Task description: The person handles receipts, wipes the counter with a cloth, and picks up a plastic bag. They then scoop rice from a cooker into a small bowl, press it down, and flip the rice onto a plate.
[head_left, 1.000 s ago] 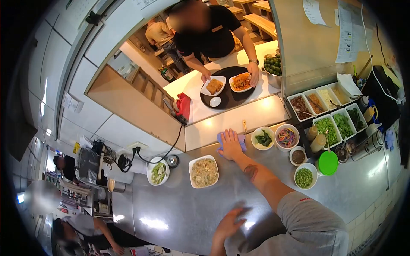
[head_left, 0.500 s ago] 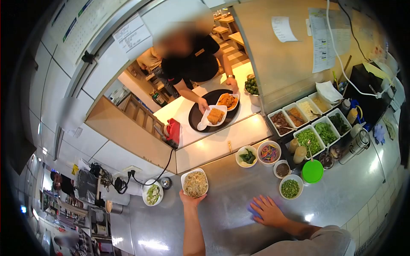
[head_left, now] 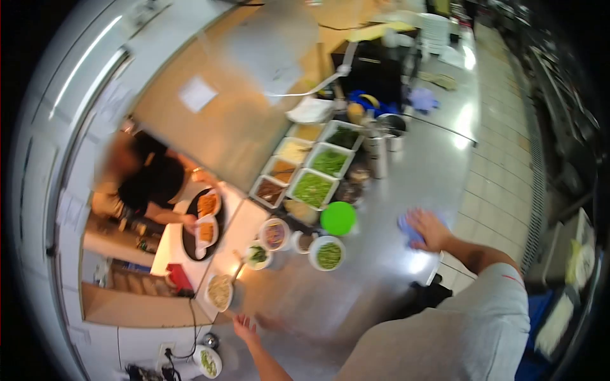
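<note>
Head view: purple cloth (head_left: 411, 232) is pressed to the steel counter (head_left: 381, 279) under the right hand (head_left: 432, 230), palm down, fingers spread. Left hand (head_left: 244, 325) is held just beside the rice bowl (head_left: 220, 292), fingers open and partly curled. Rice bowl is set at the serving-window ledge (head_left: 244, 222). Green lid (head_left: 338, 219) and chopped-greens bowl (head_left: 328, 254) are placed between the hands.

We bend our right arm (head_left: 499, 289) at the elbow, its sleeve short and its forearm (head_left: 475, 255) bearing a dark mark. Our right hand (head_left: 427, 230) lies palm down, fingers (head_left: 414, 217) spread. Our left forearm (head_left: 268, 360) slants in from the bottom edge, and our left hand (head_left: 244, 327) reaches forward with loosely parted fingers, their exact curl too blurred to tell.
</note>
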Action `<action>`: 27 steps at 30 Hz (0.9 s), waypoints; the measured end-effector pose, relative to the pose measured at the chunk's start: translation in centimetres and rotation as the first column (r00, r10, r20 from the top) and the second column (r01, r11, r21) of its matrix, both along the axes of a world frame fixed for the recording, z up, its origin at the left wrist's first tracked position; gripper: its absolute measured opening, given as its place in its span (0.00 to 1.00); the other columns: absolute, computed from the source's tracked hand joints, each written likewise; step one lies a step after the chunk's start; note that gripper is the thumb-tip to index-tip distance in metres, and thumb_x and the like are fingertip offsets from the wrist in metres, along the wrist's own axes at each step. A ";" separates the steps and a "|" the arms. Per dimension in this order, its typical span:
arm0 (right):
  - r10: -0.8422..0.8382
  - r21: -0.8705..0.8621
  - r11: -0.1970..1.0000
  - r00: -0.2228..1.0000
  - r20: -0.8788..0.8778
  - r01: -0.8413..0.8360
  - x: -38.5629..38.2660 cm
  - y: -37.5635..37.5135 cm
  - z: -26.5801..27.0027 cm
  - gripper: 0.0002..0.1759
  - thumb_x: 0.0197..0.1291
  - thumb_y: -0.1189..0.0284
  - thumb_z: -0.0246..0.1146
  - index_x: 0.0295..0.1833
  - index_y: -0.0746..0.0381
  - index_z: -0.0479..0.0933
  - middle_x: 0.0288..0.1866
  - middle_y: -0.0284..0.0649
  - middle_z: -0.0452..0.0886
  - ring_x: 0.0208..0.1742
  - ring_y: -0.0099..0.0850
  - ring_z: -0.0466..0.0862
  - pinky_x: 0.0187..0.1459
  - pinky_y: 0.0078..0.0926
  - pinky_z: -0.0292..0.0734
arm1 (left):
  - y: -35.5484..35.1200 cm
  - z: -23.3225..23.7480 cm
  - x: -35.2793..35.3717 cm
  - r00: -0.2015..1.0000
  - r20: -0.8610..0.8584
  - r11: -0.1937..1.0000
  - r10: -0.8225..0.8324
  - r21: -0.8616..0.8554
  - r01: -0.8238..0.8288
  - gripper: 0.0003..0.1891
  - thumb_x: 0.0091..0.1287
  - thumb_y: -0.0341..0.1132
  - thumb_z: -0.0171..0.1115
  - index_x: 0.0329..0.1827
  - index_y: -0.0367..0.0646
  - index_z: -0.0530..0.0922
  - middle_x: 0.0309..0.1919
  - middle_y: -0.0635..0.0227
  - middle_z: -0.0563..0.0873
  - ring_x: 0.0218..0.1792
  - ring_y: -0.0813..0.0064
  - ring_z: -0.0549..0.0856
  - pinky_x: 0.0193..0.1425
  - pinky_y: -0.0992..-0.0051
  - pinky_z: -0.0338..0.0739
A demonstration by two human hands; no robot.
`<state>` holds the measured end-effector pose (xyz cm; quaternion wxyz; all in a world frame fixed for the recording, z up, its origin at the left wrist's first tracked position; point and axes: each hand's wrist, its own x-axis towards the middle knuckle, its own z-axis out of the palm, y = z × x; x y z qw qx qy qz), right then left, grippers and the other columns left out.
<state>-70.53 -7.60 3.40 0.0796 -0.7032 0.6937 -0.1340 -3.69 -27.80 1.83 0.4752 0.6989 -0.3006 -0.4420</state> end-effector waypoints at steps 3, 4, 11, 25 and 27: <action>-0.483 0.022 0.874 0.872 -0.079 0.486 -8.4 -0.9 -1.8 0.48 0.57 0.45 0.57 0.75 0.60 0.51 0.76 0.51 0.51 0.76 0.51 0.51 0.73 0.51 0.47 | 6.3 -4.3 -1.8 0.986 0.160 0.985 -0.040 -0.159 0.066 0.19 0.72 0.44 0.51 0.58 0.42 0.71 0.53 0.62 0.76 0.52 0.66 0.76 0.55 0.65 0.70; -0.609 -0.001 0.792 0.790 -0.069 0.610 -11.3 -1.8 -2.5 0.48 0.57 0.44 0.57 0.75 0.60 0.50 0.77 0.50 0.50 0.77 0.50 0.48 0.73 0.51 0.45 | 8.8 -4.7 -3.7 0.909 0.416 0.950 -0.014 -0.278 0.142 0.17 0.72 0.40 0.51 0.57 0.38 0.71 0.51 0.59 0.76 0.50 0.65 0.76 0.53 0.67 0.71; -0.891 0.091 0.447 0.452 -0.040 0.890 -18.2 -10.8 -0.8 0.47 0.60 0.45 0.54 0.76 0.60 0.47 0.79 0.47 0.44 0.79 0.45 0.42 0.74 0.51 0.39 | 27.8 -1.1 -18.8 0.594 0.791 0.924 0.146 -0.324 0.204 0.25 0.67 0.47 0.54 0.53 0.31 0.70 0.48 0.50 0.72 0.47 0.55 0.73 0.52 0.60 0.69; 0.306 -0.090 0.949 0.951 0.046 -0.301 -3.4 -5.4 -2.4 0.38 0.60 0.55 0.57 0.73 0.59 0.57 0.76 0.46 0.55 0.76 0.46 0.54 0.73 0.51 0.46 | 32.7 -3.0 -31.0 0.220 0.969 0.994 0.109 -0.102 -0.044 0.29 0.63 0.44 0.55 0.60 0.31 0.65 0.65 0.39 0.62 0.65 0.42 0.63 0.67 0.48 0.55; 0.597 -0.035 0.802 0.798 0.085 -0.596 -4.4 -1.6 -1.7 0.37 0.58 0.58 0.62 0.71 0.57 0.61 0.75 0.43 0.58 0.75 0.46 0.57 0.72 0.50 0.50 | 32.8 -3.0 -31.5 0.212 0.969 0.991 0.124 -0.112 -0.069 0.28 0.63 0.43 0.55 0.60 0.31 0.65 0.65 0.39 0.62 0.65 0.41 0.62 0.67 0.46 0.54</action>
